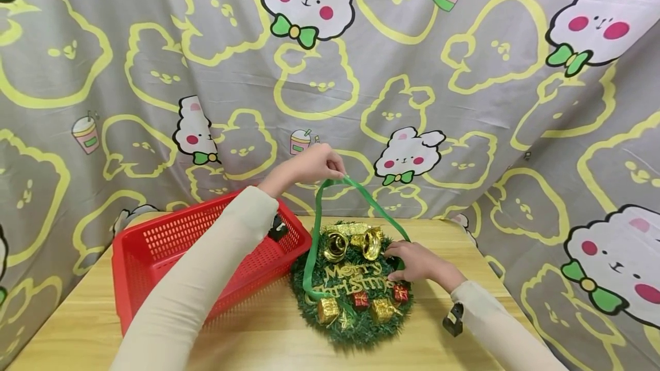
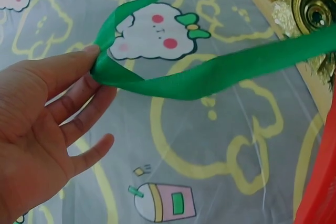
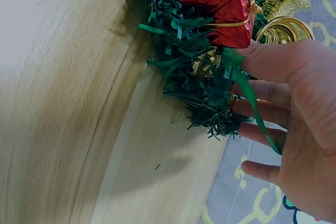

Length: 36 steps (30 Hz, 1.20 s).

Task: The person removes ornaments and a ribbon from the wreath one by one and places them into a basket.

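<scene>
A green tinsel Christmas wreath (image 1: 356, 331) lies on the table, bearing gold bells (image 1: 336, 246), gold "Merry Christmas" lettering (image 1: 353, 271) and small red and gold gift boxes (image 1: 361, 300). My left hand (image 1: 321, 163) pinches a long green ribbon (image 2: 199, 85) between thumb and fingers, raising it in a loop above the wreath. At the wreath's right edge, my right hand (image 1: 416, 262) grips the tinsel, thumb by a red gift box (image 3: 226, 14) and fingertips partly hidden in the greenery. Part of the ribbon (image 3: 251, 98) runs across that hand's fingers.
A red plastic basket (image 1: 121, 268) stands left of the wreath, its right corner close to the tinsel, with a small black object (image 1: 278, 228) showing at its far right. Behind the wooden table (image 1: 289, 348) hangs a grey cartoon-print curtain (image 1: 330, 96).
</scene>
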Each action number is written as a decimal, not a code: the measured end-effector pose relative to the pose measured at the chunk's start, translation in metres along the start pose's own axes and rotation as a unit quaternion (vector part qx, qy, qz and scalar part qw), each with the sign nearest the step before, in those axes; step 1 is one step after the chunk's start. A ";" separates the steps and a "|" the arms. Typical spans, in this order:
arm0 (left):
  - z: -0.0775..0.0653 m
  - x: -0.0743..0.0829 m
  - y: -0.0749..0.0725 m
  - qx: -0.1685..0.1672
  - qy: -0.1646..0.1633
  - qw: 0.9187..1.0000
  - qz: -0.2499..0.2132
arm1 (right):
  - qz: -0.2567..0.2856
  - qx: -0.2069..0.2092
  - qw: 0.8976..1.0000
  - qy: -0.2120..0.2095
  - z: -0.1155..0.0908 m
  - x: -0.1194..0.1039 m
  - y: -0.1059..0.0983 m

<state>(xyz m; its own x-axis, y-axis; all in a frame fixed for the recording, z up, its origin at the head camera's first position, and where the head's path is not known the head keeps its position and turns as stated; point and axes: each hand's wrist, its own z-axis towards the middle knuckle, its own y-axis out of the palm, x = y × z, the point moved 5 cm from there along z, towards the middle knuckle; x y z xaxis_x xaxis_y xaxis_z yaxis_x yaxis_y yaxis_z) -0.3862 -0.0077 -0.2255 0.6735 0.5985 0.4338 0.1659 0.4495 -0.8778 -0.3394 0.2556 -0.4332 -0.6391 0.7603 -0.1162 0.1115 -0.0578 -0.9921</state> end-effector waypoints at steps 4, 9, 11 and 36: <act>-0.005 -0.002 -0.008 0.006 0.012 1.000 -0.012 | -0.001 0.000 1.000 -0.002 0.000 -0.001 0.000; -0.013 -0.006 -0.022 0.013 0.013 0.999 -0.033 | -0.003 -0.002 1.000 -0.002 0.000 -0.001 0.000; -0.017 -0.007 -0.028 0.017 0.011 0.999 -0.025 | -0.001 -0.004 1.000 0.000 0.000 -0.001 0.000; -0.082 -0.028 -0.106 0.100 -0.028 0.995 0.000 | 0.002 -0.007 1.000 0.001 -0.002 -0.001 0.003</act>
<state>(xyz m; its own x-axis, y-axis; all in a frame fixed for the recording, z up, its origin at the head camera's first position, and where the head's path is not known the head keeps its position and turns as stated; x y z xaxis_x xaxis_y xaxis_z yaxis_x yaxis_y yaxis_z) -0.3633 -0.1269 -0.1612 0.6321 0.6320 0.4483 0.0157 0.5680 -0.8229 -0.3371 0.2557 -0.4363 -0.6370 0.7615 -0.1196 0.1242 -0.0517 -0.9909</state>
